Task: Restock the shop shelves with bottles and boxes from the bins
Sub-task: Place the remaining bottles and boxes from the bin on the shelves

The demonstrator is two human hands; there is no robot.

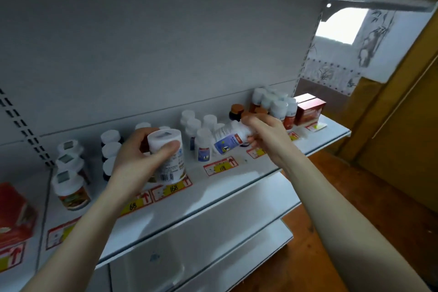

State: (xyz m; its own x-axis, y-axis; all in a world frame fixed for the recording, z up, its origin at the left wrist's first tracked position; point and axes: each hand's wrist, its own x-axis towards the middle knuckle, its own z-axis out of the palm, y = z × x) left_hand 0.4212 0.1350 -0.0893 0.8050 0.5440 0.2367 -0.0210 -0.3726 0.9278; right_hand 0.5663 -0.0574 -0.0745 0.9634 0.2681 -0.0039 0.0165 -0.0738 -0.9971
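Head view: right hand (263,135) pinches a sideways bottle (231,138) beside its row (203,149); left hand (132,156) grips an upright jar (169,161).

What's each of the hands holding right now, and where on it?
Left hand grips the large white jar around its top, thumb across the front. Right hand pinches the tilted blue-label bottle by its cap end.
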